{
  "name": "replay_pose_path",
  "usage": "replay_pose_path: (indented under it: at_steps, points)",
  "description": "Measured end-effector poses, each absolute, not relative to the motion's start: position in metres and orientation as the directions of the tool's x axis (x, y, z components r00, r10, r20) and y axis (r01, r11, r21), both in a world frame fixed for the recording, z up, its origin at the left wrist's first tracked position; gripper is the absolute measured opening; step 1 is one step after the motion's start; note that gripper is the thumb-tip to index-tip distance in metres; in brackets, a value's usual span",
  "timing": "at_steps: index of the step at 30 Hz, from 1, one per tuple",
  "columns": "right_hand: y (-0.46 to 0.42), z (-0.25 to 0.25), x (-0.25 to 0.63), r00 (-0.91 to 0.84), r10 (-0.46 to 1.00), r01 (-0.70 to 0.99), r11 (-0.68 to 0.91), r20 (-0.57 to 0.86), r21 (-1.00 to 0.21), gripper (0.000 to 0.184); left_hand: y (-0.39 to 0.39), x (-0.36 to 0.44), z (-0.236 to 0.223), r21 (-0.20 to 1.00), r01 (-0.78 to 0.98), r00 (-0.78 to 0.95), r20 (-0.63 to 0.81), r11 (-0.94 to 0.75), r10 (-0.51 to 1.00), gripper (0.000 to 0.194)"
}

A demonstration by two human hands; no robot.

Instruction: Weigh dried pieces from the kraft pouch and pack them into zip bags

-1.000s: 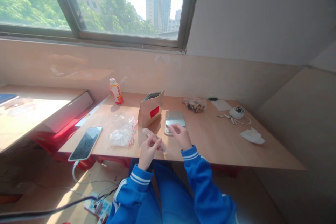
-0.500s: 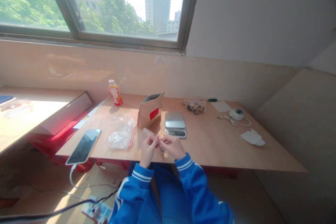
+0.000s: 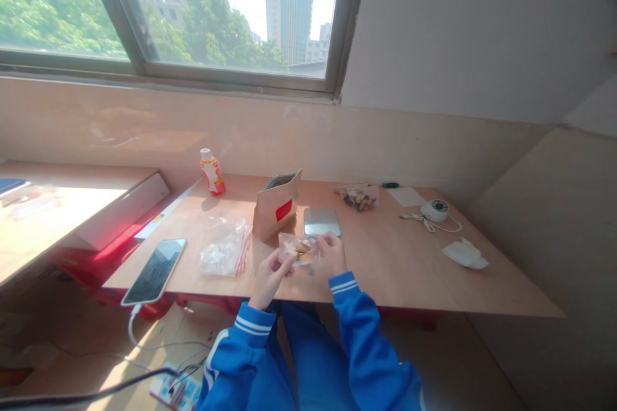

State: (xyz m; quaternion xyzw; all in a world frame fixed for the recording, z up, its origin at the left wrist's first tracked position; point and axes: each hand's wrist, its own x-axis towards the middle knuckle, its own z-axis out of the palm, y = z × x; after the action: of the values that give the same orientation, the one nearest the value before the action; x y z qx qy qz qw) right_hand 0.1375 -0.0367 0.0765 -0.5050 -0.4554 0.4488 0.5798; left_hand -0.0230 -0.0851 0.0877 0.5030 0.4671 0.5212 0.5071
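Pale wooden table (image 3: pixel 409 263): left hand (image 3: pixel 270 275) and right hand (image 3: pixel 331 253) are pinching a small clear plastic bag (image 3: pixel 290 243), its brown pieces (image 3: pixel 304 256) seemingly slices, at five o'clock from a standing tan paper pouch (image 3: pixel 270 207).

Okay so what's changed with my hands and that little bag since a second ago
Your right hand, near the scale a second ago, now holds the small clear bag together with your left hand. Then nearly edge-on, the bag has turned to show brown pieces inside. Paper pouch, bottle and phone stayed put.
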Motion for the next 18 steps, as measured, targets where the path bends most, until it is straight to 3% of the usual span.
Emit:
replay_pose_path:
  at_steps: [2, 6, 10, 14, 18]
  points:
    - [-0.029, 0.083, 0.147, 0.136, 0.986, -0.058, 0.109, 0.100, -0.992, 0.034, -0.086, -0.030, 0.085, 0.996, -0.071, 0.037, 0.058, -0.055, 0.998, 0.042]
    - [-0.018, 0.099, 0.155, 0.077, 0.981, -0.029, 0.183, 0.180, -0.983, 0.033, -0.073, -0.033, 0.065, 0.973, -0.227, -0.057, 0.022, -0.034, 0.998, 0.067]
    - [-0.010, 0.106, 0.146, 0.063, 0.980, -0.029, 0.193, 0.191, -0.981, 0.033, -0.052, -0.020, 0.040, 0.888, -0.460, -0.177, -0.123, 0.029, 0.976, 0.055]
    - [0.000, 0.102, 0.138, 0.047, 0.988, -0.084, 0.150, 0.147, -0.985, 0.035, -0.038, -0.004, 0.025, 0.758, -0.644, -0.132, -0.236, 0.097, 0.963, 0.043]
    - [0.009, 0.094, 0.132, -0.015, 0.991, -0.009, 0.134, 0.134, -0.991, 0.032, -0.026, 0.008, 0.019, 0.754, -0.646, -0.085, -0.227, 0.120, 0.970, 0.059]
